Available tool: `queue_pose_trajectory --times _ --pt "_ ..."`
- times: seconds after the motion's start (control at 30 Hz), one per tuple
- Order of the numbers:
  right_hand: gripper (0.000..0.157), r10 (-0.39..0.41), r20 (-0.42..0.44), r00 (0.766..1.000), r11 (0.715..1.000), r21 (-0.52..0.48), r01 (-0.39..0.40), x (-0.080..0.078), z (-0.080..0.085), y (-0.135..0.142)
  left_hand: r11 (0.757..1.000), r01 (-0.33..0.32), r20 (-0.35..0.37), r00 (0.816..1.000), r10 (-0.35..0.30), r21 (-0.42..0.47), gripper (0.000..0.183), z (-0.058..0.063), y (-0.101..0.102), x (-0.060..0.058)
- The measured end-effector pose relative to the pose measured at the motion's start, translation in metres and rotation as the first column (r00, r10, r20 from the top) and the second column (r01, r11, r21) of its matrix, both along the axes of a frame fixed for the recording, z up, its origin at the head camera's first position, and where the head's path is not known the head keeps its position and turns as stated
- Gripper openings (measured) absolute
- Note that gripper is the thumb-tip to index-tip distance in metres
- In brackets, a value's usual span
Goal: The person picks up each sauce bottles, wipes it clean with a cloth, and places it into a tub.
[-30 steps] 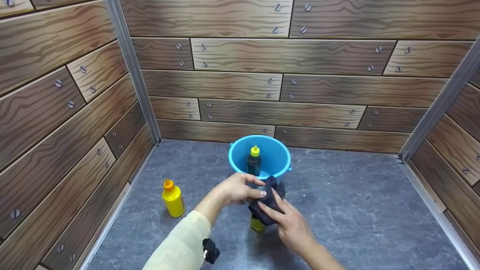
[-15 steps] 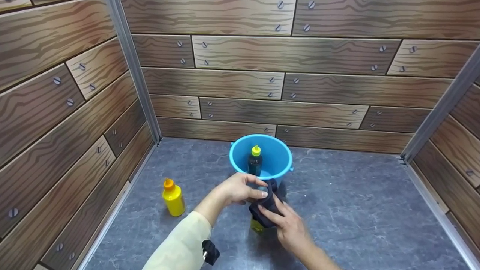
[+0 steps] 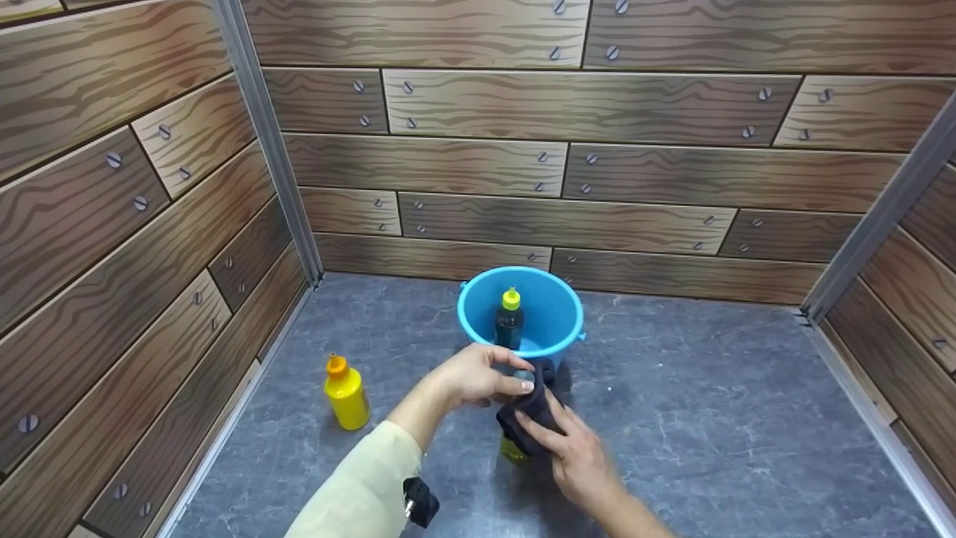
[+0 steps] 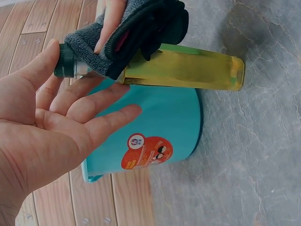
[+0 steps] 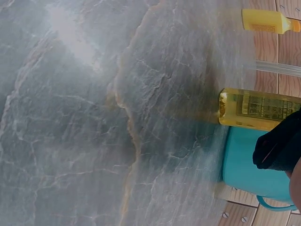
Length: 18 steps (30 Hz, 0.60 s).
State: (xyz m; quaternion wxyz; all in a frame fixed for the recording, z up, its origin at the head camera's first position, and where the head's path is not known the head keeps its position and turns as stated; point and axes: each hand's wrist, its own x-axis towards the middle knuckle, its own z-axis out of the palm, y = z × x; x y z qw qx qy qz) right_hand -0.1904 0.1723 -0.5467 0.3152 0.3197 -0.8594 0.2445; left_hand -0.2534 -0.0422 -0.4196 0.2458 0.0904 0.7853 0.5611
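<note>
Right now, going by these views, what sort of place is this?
Probably a staged booth, not an ordinary room: wood-plank-print panels on three sides, grey metal corner posts, and a grey marble-look work surface.

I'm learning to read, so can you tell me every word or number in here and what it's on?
No word or number is clear enough to quote.
Red-orange sticker on the blue bucket: small writing and little pictures, too small to read.
Printed label on the held bottle: rows of marks, too blurred.
Yellow bottle: faint print, too blurred.
</note>
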Motion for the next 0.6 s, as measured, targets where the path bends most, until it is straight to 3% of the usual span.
queue_pose_trajectory --times 0.6 --pt "0.086 0.006 0.052 0.999 1.0 -0.003 -0.006 0.005 -0.017 0.002 1.0 0.001 -0.001 1.0 -0.001 -0.014 0.024 -0.002 0.001 -0.001"
